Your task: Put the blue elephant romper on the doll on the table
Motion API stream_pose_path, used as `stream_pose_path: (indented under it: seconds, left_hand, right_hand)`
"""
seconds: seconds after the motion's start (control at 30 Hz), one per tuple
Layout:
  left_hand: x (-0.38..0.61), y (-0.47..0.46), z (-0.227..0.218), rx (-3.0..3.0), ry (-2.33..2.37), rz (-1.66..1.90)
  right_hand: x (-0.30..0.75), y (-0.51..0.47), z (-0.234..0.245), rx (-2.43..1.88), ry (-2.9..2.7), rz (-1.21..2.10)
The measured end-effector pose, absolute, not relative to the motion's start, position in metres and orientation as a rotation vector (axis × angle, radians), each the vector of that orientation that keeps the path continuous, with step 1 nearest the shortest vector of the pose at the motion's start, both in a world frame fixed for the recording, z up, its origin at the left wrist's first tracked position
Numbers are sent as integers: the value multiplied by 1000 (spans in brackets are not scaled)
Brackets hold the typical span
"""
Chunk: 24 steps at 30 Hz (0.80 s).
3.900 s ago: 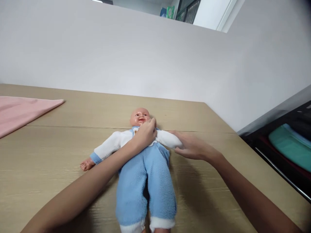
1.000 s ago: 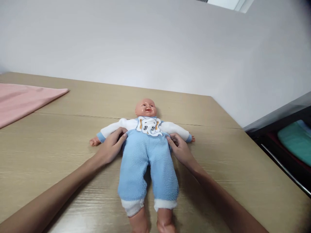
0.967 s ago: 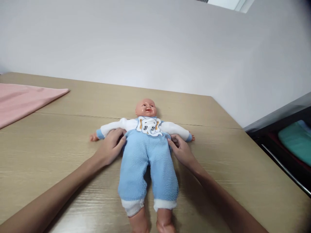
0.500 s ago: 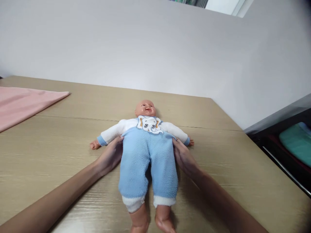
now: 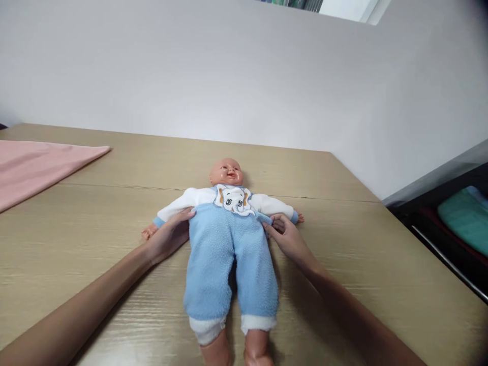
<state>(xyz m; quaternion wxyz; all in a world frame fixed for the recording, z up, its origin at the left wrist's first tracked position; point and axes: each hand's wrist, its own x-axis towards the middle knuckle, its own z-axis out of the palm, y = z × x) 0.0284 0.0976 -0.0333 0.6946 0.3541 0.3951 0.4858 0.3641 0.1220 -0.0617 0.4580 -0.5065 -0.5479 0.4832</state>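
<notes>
A baby doll [image 5: 227, 172] lies on its back on the wooden table, head away from me and arms spread. It wears light blue pants [image 5: 213, 254] with white cuffs and a white top with an elephant patch [image 5: 233, 199]. At the left of the waist, my left hand [image 5: 171, 233] is closed on the pants' upper edge, some fingers hidden behind the cloth. My right hand [image 5: 285, 235] pinches the right side of the waistband, drawing a corner of blue cloth outward. The doll's bare feet run out of the bottom of the view.
A pink cloth [image 5: 41, 165] lies flat at the table's left. The table [image 5: 343, 244] meets a pale wall [image 5: 190, 71] at the back. Beyond the right edge stands a dark chair-like object [image 5: 419, 223] with green cloth [image 5: 465, 218] on it.
My right hand has risen slightly and turned, its thumb now in front of the waistband and the cloth pulled out. My left hand stays at the left waist, with its thumb slightly higher.
</notes>
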Motion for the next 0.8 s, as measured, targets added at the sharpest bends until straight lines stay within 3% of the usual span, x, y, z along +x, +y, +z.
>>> stream_pose_path:
  seconds: [0.1, 0.27, 0.53, 0.8]
  left_hand:
    - [25, 100, -39, 801, 903, 1075]
    - [23, 102, -42, 886, 1007, 1059]
    - [14, 97, -14, 1729, 1540, 978]
    - [21, 103, 13, 2212, 1695, 1096]
  right_hand:
    - [375, 119, -46, -1345, -1608, 906]
    - [411, 131, -23, -1308, -2020, 159]
    - [444, 158, -33, -1228, -2221, 283]
    - [423, 169, 46, -1114, -2102, -523]
